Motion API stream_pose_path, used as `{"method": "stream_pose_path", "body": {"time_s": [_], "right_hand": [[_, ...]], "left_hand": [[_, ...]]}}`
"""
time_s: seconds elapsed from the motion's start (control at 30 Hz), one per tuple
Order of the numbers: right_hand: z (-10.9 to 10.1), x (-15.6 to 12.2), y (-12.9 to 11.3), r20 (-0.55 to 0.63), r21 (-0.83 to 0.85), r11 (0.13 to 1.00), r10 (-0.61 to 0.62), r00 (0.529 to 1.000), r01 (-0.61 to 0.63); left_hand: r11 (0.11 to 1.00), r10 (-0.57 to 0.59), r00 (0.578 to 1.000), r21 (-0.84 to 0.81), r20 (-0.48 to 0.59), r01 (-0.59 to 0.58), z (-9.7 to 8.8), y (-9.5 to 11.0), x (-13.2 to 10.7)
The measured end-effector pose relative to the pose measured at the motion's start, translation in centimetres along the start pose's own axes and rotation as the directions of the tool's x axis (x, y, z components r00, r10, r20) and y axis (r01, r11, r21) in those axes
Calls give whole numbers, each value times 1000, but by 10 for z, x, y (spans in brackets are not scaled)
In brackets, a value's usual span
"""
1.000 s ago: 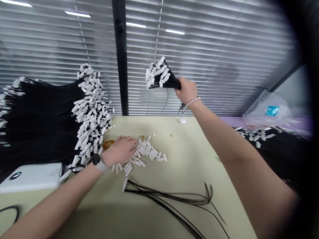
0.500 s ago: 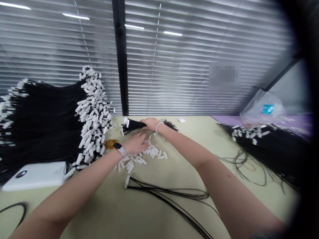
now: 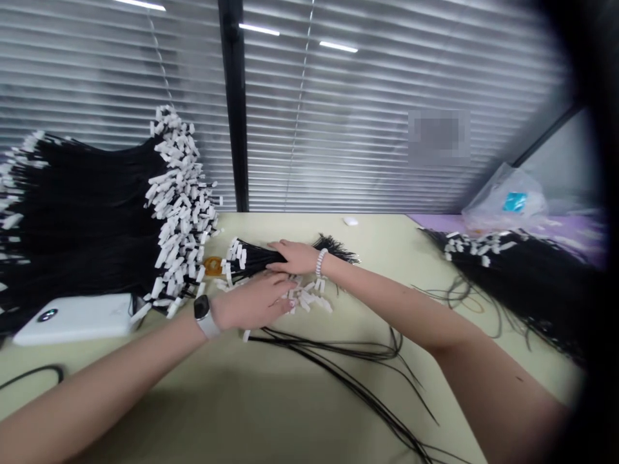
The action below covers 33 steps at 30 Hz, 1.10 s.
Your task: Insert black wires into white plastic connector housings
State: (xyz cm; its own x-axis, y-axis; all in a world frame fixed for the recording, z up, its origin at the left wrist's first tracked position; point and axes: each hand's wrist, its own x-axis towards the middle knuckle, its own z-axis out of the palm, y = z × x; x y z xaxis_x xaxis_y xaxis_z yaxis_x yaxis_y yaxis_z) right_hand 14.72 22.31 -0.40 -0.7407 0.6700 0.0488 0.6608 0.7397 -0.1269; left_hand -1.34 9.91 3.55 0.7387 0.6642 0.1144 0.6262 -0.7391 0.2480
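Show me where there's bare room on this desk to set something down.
Bare desk shows right of the right hand, below the small white object, and in front of the left forearm, left of the loose black wires. It is crowded under the left hand, where the cable bundle meets loose white tips.

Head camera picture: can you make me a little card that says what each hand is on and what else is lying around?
Left hand: fingers over loose white plastic tips
Right hand: lying on a bundle of black cords with white tips
Left wrist: smartwatch
Right wrist: beaded bracelet
Nearby: loose black cords, amber tape roll
Farther left: big heap of white-tipped black cords, white power bank
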Motion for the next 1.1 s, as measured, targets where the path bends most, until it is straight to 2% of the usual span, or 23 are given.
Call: {"method": "stream_pose_path", "body": {"time_s": [0.1, 0.2, 0.27, 0.33, 0.47, 0.57, 0.63, 0.7, 0.8, 0.9, 1.0, 1.1], "right_hand": [[-8, -13, -13, -33, 53, 999, 4, 999, -3], [-27, -34, -22, -113, 87, 996, 29, 993, -19], [-39, -58, -30, -180, 101, 994, 58, 982, -40], [-43, -90, -44, -207, 108, 993, 72, 976, -50], [-22, -158, -82, -99, 72, 997, -16, 995, 23], [0, -189, -100, -82, -24, 1000, 11, 997, -13], [8, -194, -101, -93, -68, 998, 8, 996, -14], [9, -191, -95, -108, -113, 993, -46, 993, 33], [5, -177, -83, -141, -203, 972, -148, 979, 118], [-1, -166, -78, -139, -259, 953, -198, 970, 157], [-12, -163, -84, -123, -246, 955, -199, 972, 165], [-26, -164, -94, -92, -169, 972, -183, 979, 165]], "left_hand": [[1000, -6, 995, -24, 96, 8, -7, 3, -23], [996, -88, 991, 35, 99, 85, -6, -3, -45], [989, -126, 988, 85, 85, 119, -1, -7, -56], [986, -115, 989, 131, 87, 103, 7, -8, -63], [980, -76, 994, 191, 78, 60, 19, -2, -70], [976, -77, 994, 209, 72, 61, 25, 7, -75], [975, -86, 994, 212, 73, 69, 28, 14, -81], [971, -101, 993, 222, 54, 86, 30, 19, -88], [964, -124, 992, 238, -4, 122, 34, 22, -92], [955, -174, 980, 226, -97, 191, 35, 24, -91], [931, -244, 944, 217, -224, 293, 34, 29, -88], [910, -305, 919, 207, -249, 358, 33, 34, -85]]}}
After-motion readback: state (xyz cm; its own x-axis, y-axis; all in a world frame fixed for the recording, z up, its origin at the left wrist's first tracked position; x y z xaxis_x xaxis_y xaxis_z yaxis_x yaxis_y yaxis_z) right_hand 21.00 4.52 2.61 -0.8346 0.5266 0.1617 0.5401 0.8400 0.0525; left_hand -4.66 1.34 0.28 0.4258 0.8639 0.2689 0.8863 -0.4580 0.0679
